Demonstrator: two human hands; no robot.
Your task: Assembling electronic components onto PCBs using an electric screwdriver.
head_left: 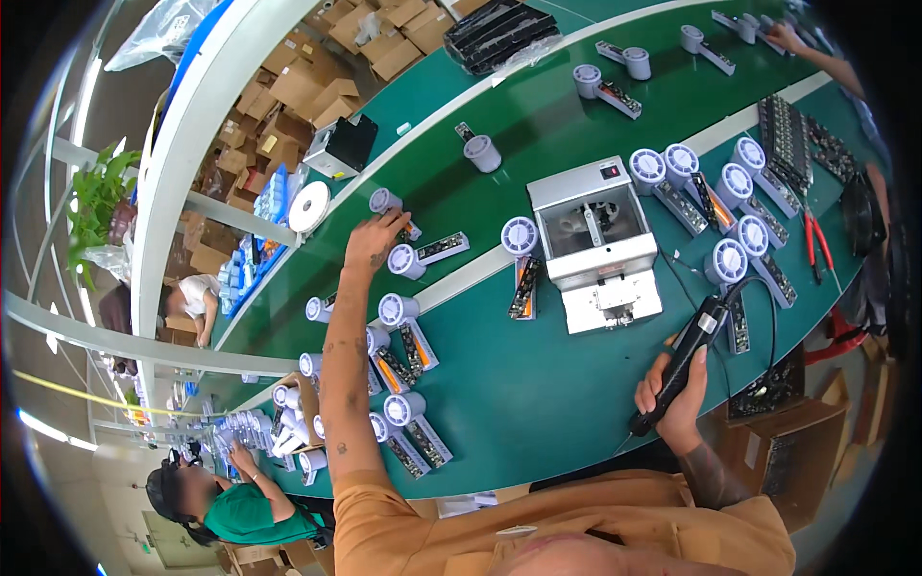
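Observation:
My left hand (376, 240) reaches out over the green belt. Its fingers close on a pale lavender housing (382, 199) with a round head and an open handle. Wrapped in my right hand (674, 389) is a black electric screwdriver (684, 370), tilted with its bit end low toward me and its cord rising at the other end. A silver screw feeder (595, 250) stands between my hands. Just left of it, a similar housing (520, 235) lies with circuit board and orange part showing. Another housing (407, 261) lies close beside my left hand.
Several housings (728, 261) lie right of the feeder, near red-handled pliers (816, 245) and stacked circuit boards (785, 139). More housings (403, 408) crowd beside my left forearm. A co-worker's hand (786, 38) is at far right; a person in green (252, 509) works at left.

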